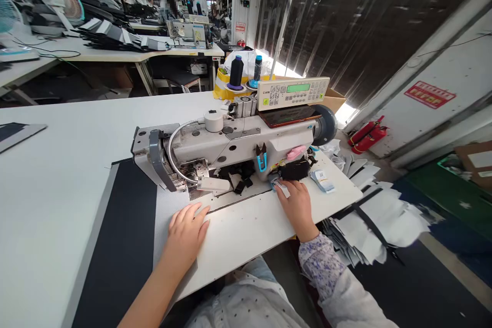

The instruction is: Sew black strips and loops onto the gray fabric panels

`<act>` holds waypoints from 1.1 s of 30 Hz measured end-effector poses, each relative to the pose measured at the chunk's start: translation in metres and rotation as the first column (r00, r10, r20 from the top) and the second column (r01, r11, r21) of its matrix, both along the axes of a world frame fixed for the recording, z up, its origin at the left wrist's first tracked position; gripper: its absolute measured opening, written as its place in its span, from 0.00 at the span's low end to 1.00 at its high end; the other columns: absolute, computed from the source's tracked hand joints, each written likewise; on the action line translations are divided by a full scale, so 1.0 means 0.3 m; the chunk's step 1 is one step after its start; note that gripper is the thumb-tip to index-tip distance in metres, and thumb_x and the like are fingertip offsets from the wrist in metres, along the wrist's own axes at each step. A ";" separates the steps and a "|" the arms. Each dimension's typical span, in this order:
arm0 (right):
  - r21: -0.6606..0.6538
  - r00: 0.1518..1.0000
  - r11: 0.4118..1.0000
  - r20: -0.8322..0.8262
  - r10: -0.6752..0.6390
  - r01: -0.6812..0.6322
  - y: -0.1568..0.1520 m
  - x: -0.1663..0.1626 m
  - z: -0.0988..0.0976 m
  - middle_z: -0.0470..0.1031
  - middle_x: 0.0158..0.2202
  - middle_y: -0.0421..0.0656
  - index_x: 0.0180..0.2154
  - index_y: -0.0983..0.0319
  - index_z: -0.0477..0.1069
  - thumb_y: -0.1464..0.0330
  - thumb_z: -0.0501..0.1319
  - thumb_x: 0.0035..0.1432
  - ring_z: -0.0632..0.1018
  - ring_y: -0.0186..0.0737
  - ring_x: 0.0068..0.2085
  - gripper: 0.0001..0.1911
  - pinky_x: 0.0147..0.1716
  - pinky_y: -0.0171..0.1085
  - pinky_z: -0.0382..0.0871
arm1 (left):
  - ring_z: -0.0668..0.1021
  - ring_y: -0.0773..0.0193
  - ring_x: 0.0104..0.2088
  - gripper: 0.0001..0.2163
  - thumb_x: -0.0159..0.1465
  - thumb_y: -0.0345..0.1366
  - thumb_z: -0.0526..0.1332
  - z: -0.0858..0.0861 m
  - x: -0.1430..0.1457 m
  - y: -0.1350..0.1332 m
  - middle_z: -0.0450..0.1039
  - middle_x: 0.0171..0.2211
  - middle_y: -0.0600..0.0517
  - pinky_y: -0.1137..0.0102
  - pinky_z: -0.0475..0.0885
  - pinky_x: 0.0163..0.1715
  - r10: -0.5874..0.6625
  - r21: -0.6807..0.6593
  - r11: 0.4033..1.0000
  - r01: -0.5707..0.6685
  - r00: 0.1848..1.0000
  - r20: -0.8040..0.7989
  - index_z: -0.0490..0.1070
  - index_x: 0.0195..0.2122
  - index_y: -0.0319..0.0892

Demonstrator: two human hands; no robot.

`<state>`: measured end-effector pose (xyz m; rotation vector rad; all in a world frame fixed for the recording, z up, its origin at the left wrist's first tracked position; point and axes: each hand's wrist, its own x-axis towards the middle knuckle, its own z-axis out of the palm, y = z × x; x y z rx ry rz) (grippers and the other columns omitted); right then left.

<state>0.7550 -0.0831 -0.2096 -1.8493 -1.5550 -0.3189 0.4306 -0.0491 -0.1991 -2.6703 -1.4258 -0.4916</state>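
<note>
My left hand (186, 233) lies flat, fingers stretched out, on a grey mesh fabric panel (169, 210) that runs under the needle area of a white industrial sewing machine (230, 148). My right hand (296, 204) reaches to the machine's base on the right, its fingers curled at a small heap of labels or tags (280, 184); what they grip is hidden. A black fabric panel (123, 246) lies left of the mesh piece. Small black fabric scraps (242, 177) sit on the machine bed.
A control panel (294, 92) and thread spools (236, 73) sit behind the machine. A stack of white cut pieces (384, 215) lies at right, past the table edge. Blue snips (261, 158) hang on the machine. Fans and other tables stand at the back left.
</note>
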 end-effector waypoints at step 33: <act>-0.227 0.602 0.600 0.069 0.796 -0.767 0.217 -0.637 -0.007 0.73 0.51 0.49 0.47 0.61 0.71 0.66 0.59 0.63 0.71 0.48 0.49 0.11 0.46 0.46 0.67 | 0.77 0.56 0.36 0.14 0.66 0.41 0.51 0.120 -0.089 0.190 0.77 0.37 0.47 0.68 0.65 0.32 0.527 -0.386 0.767 -0.512 0.846 -0.075 0.76 0.37 0.44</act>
